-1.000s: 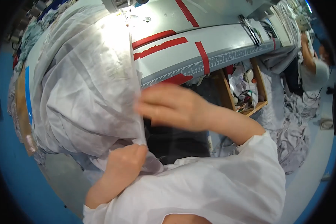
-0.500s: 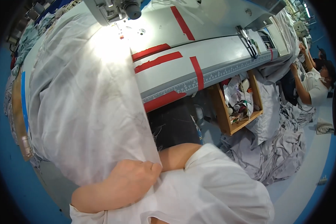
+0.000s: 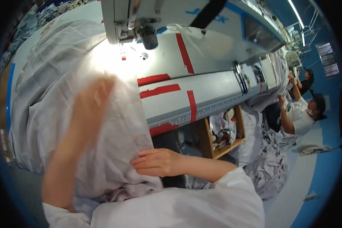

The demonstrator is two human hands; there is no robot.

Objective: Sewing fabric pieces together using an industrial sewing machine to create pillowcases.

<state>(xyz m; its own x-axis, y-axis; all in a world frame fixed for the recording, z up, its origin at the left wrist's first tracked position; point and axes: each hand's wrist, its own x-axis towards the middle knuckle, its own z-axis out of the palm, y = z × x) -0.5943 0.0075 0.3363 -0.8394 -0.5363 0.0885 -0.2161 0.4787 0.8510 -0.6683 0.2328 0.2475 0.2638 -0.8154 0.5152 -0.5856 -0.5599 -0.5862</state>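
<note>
A large piece of white cloth (image 3: pixel 114 133) runs from the sewing machine (image 3: pixel 140 32) down to my lap, its straight right edge lying along the machine bed. My left hand (image 3: pixel 97 93), smeared by motion, is over the cloth just below the lit needle area; its fingers cannot be made out. Lower down, my right hand (image 3: pixel 157 161) lies across the cloth's right edge with its fingers stretched out flat. The thumb is hidden.
Red tape strips (image 3: pixel 184 53) and a ruler strip (image 3: pixel 212 108) mark the table. Thread snips (image 3: pixel 239 78) lie at its right. Below hangs an open wooden drawer (image 3: pixel 226 148) of scraps. Cloth heaps (image 3: pixel 269 167) cover the floor; co-workers (image 3: pixel 300 114) sit at right.
My left hand has gone from the cloth's lower edge up toward the needle. My right hand, hidden before, now shows on the cloth edge. The view has tilted up.
</note>
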